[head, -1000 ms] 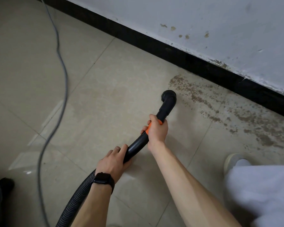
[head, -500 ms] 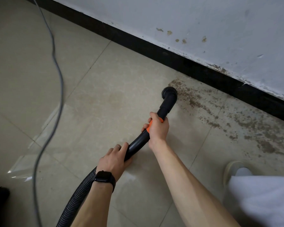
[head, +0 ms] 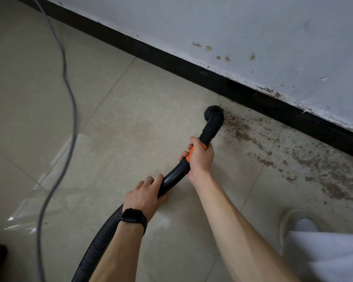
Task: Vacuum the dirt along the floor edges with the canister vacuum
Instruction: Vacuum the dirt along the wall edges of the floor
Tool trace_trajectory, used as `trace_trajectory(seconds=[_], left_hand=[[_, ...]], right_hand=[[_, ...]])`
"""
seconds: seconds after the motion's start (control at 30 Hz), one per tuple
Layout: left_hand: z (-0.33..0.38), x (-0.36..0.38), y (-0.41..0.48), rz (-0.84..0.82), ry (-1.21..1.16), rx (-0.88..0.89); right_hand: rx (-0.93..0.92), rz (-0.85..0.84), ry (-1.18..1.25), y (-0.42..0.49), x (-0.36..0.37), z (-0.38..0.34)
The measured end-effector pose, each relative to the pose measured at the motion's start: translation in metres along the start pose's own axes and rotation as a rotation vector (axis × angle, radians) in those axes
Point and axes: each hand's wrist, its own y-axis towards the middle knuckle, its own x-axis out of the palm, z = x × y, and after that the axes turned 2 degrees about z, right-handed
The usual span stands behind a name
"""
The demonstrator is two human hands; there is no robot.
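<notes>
While both hands grip the wand, right hand ahead of left hand, its brush nozzle meets dirt trailing toward frame right along the baseboard.

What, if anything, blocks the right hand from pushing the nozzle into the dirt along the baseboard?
Nothing visible, so probably yes. The right hand grips the wand behind the nozzle, which sits at the edge of the dirt, beside the baseboard.
</notes>
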Motion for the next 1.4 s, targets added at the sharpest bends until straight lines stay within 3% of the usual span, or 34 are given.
trace_trajectory(seconds=[0.7, 1.1, 1.4], left_hand=[[0.022, -0.009, 0.051, 0.075, 0.014, 0.043], [0.003, -0.027, 0.065, 0.068, -0.229, -0.157], [-0.004, -0.022, 0.042, 0.028, -0.187, -0.106]], right_hand=[[-0.053, 0.043, -0.031, 0.038, 0.023, -0.035], [-0.069, 0.057, -0.216, 0.04, 0.081, -0.028], [-0.03, 0.031, -0.273, 0.023, 0.069, -0.019]])
